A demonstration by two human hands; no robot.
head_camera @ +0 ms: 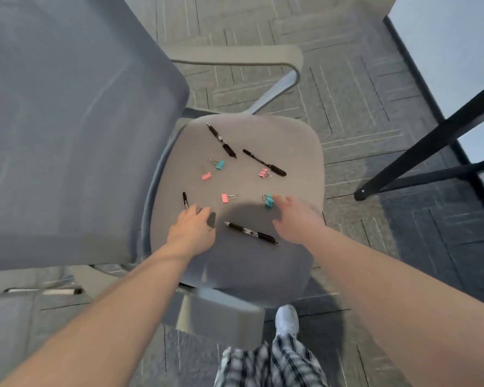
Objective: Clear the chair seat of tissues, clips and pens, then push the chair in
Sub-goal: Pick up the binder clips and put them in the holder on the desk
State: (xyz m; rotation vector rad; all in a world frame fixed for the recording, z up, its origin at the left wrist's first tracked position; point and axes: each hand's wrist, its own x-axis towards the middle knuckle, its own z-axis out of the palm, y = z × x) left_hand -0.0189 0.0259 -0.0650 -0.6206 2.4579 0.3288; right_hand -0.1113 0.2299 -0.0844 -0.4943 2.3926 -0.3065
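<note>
Pens and clips are scattered across the chair seat (291, 152). The left hand (192, 231) is spread at a short pen (185, 200), the right hand (296, 219) loosely opened by a teal clip (269, 201); light, rigid stuff, probably best pinched mid-body.

Grey seat (291, 141) under black pens (251, 233). Three pink clips (225, 198) and two teal clips (269, 201) lie among them. Carpet (347, 79) is grey with a line pattern; trousers (277, 364) are black-and-white plaid; shoe (287, 321) is white.
</note>
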